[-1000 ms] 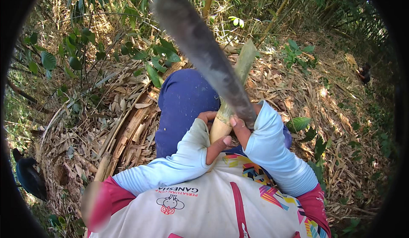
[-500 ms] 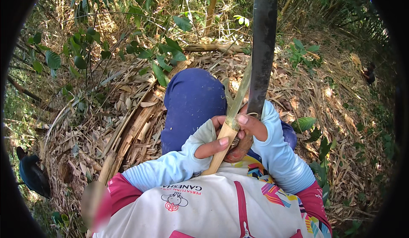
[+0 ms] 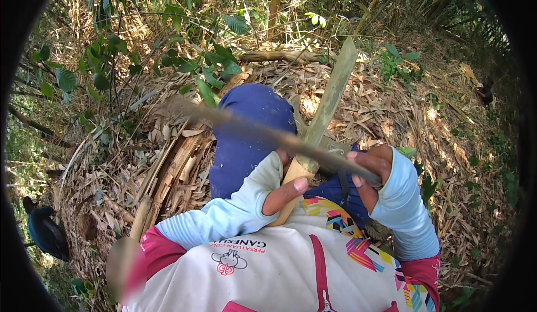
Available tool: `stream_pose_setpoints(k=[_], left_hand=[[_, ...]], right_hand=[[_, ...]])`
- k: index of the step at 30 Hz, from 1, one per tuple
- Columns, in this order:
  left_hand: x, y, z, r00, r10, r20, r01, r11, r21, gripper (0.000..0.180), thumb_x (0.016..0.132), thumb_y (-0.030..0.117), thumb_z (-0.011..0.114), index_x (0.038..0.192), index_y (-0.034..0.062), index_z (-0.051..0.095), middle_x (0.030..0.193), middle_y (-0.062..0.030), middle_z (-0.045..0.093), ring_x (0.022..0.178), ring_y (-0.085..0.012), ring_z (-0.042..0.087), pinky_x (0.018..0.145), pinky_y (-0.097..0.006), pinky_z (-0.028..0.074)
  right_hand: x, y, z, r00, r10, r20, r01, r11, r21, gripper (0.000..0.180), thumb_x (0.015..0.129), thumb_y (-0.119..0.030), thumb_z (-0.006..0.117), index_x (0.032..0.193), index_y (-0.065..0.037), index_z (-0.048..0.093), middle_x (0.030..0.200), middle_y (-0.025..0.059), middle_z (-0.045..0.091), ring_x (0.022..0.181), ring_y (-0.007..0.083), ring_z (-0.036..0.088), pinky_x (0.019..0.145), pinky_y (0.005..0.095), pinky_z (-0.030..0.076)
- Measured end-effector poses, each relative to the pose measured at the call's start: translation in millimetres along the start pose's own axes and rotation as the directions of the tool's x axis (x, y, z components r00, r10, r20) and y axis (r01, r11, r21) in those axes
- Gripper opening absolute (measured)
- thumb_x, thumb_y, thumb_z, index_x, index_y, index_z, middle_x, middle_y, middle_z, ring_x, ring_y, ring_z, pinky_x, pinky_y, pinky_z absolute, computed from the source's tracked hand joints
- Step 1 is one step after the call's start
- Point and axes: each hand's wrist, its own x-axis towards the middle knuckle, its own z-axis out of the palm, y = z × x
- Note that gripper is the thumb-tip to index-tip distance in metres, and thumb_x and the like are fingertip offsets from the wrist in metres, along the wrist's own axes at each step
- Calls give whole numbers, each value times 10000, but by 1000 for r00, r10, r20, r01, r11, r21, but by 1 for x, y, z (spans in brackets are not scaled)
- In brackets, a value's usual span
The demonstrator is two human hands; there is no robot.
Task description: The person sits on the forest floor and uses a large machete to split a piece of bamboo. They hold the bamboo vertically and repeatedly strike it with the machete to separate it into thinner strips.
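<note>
My left hand (image 3: 286, 193) is closed around the pale, scraped lower end of a bamboo piece (image 3: 332, 98), which slants up and away from my chest. Its greenish upper part ends in a point. In my right hand (image 3: 373, 173), closed on its handle end, is a machete (image 3: 246, 128). The long blade is smeared by motion and lies across the bamboo, its tip toward the left. Whether the edge touches the bamboo I cannot tell. A small curled shaving shows by the bamboo, just beyond my left hand.
My knee in blue trousers (image 3: 251, 108) is raised beyond the left hand. Split wood lengths (image 3: 178, 166) lie on leaf litter to the left, with a dark teal object (image 3: 46, 232) farther out. Leafy stems (image 3: 210, 74) stand ahead, before a fallen pole (image 3: 277, 56).
The machete has swung from pointing upright to lying across the bamboo, tip leftward. My right hand has moved right, away from the left hand. The bamboo stays in my left hand.
</note>
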Motion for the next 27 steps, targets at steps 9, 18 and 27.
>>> stream_pose_setpoints(k=[9, 18, 27], left_hand=[[0, -17, 12, 997, 64, 46, -53, 976, -213, 629, 825, 77, 783, 1318, 28, 396, 1122, -80, 566, 1002, -118, 588, 884, -268, 511], [-5, 0, 17, 996, -85, 27, 87, 993, -80, 535, 839, 78, 764, 1271, 48, 449, 1092, -77, 594, 935, -104, 607, 821, -249, 522], [-11, 17, 25, 976, -205, 77, 217, 861, -459, 315, 896, 37, 664, 1186, 42, 543, 1077, -88, 631, 908, -120, 632, 797, -254, 539]], right_hand=[[-4, -1, 5, 967, -255, -29, 223, 891, -396, 412, 734, -183, 723, 1144, -210, 692, 609, -26, 447, 497, 173, 445, 566, 390, 343], [2, -10, 0, 983, -182, 8, 170, 899, -403, 222, 805, -225, 709, 1020, -267, 746, 587, -34, 412, 502, 172, 441, 592, 407, 342], [3, -12, -4, 983, -144, 116, 179, 897, -405, 327, 763, -236, 675, 1086, -247, 724, 586, -27, 414, 516, 186, 472, 582, 430, 356]])
